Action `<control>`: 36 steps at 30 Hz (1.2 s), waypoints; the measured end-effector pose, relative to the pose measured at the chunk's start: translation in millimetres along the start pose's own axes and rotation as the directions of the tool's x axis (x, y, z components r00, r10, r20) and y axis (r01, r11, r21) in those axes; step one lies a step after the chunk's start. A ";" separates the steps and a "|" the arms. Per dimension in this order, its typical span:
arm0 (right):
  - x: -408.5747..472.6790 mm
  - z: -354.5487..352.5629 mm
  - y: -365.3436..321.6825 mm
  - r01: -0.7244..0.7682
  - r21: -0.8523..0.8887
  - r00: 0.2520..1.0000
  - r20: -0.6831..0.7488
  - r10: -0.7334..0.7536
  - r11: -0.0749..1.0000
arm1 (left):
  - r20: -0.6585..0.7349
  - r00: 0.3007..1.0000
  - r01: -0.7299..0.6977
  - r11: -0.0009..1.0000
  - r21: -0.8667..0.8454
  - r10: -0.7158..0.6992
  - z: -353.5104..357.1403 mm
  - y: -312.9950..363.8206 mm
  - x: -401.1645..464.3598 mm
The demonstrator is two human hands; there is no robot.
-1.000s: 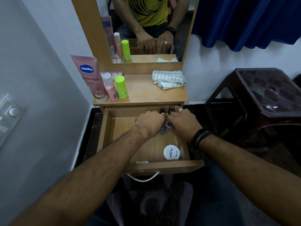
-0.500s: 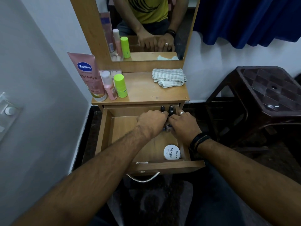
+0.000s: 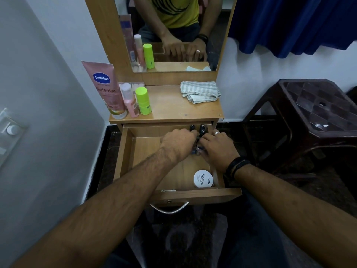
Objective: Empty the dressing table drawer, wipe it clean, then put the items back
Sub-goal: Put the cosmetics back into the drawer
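Note:
The wooden drawer (image 3: 125,161) of the dressing table is pulled open. My left hand (image 3: 178,144) and my right hand (image 3: 218,149) are both inside it at the back right, fingers curled round a cluster of small dark-capped nail polish bottles (image 3: 201,129). Their black caps stick up between and beyond my fingers. A round white nail polish remover jar (image 3: 203,178) lies at the drawer's front right. On the table top (image 3: 173,109) stand a pink Vaseline tube (image 3: 105,88), a pink bottle (image 3: 129,100) and a green bottle (image 3: 143,100), with a folded striped cloth (image 3: 200,90) at the right.
A mirror (image 3: 173,31) rises behind the table top. A grey wall (image 3: 38,93) is close on the left. A dark brown plastic stool (image 3: 316,113) stands to the right, under a blue curtain (image 3: 289,22). The drawer's metal handle (image 3: 169,208) hangs near my lap.
Both hands have stayed on the bottles at the back of the drawer, closing slightly tighter around them. The view has shifted a little.

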State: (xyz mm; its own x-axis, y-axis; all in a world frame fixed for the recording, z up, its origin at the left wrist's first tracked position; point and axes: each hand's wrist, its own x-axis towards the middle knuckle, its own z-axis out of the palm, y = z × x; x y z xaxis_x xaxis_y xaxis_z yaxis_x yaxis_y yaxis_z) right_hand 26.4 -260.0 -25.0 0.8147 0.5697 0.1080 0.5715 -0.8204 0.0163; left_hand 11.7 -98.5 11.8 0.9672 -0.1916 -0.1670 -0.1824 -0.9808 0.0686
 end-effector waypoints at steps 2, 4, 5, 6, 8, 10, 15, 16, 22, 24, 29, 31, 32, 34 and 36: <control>-1.3 -4.8 -0.6 -0.008 -0.004 0.999 -0.033 0.008 1.000 | -0.004 1.000 0.009 1.000 -0.001 -0.009 -4.7 -1.7 -4.4; 0.4 -11.2 -2.0 -0.007 -0.016 0.997 -0.082 0.005 1.000 | -0.019 1.000 0.023 1.000 -0.010 -0.024 -11.8 -5.7 -10.6; 2.7 -15.0 -3.7 -0.003 -0.018 0.994 -0.108 0.001 1.000 | -0.033 0.999 0.028 1.000 -0.014 -0.028 -16.1 -8.5 -14.2; 6.0 -19.3 -6.1 0.001 -0.007 0.991 -0.137 -0.002 1.000 | -0.050 0.998 0.030 0.999 -0.013 -0.031 -20.9 -11.8 -18.1; 15.5 -29.0 -13.4 -0.002 0.049 0.980 -0.196 0.011 0.999 | -0.102 0.994 0.029 1.000 -0.002 -0.029 -32.4 -20.4 -26.2; 28.2 -40.0 -24.2 -0.011 0.115 0.975 -0.218 0.036 0.993 | -0.182 0.983 0.027 1.000 0.010 -0.025 -43.8 -32.0 -33.8; 66.8 -65.3 -63.1 -0.034 0.306 0.978 -0.186 0.095 0.952 | -0.340 0.937 0.071 0.997 -0.030 -0.078 -75.4 -59.7 -45.4; 74.6 -68.6 -70.6 -0.047 0.349 0.977 -0.179 0.116 0.936 | -0.357 0.929 0.091 0.995 -0.037 -0.098 -80.8 -65.5 -45.7; 109.8 -77.1 -99.7 -0.104 0.442 0.975 -0.132 0.179 0.891 | -0.345 0.906 0.269 0.963 0.016 -0.247 -108.4 -90.3 -45.6; 116.5 -77.9 -105.1 -0.108 0.440 0.975 -0.126 0.181 0.892 | -0.326 0.898 0.328 0.943 0.048 -0.296 -112.7 -92.8 -46.5; 124.5 -78.0 -115.2 -0.116 0.464 0.976 -0.113 0.189 0.878 | -0.289 0.878 0.418 0.905 0.078 -0.381 -113.5 -101.3 -45.8; 125.9 -76.3 -118.2 -0.110 0.464 0.979 -0.104 0.178 0.879 | -0.278 0.874 0.432 0.899 0.071 -0.398 -111.7 -105.3 -45.1; 125.3 -76.2 -118.3 -0.108 0.465 0.979 -0.103 0.175 0.879 | -0.274 0.876 0.430 0.900 0.070 -0.397 -111.4 -105.9 -44.4; 124.6 -74.8 -119.6 -0.105 0.465 0.981 -0.099 0.169 0.879 | -0.265 0.879 0.430 0.900 0.075 -0.397 -110.2 -107.8 -44.5; 123.5 -73.6 -119.4 -0.109 0.467 0.981 -0.095 0.172 0.877 | -0.261 0.880 0.431 0.898 0.091 -0.396 -110.5 -108.0 -44.8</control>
State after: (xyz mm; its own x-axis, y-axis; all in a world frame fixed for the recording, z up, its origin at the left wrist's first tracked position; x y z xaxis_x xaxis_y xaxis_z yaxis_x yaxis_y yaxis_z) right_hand 51.6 -95.3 59.6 0.8879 0.4130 0.2029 0.4587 -0.7592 -0.4617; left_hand 7.6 20.0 120.6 0.9698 0.2292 0.0829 0.2370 -0.9664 -0.0996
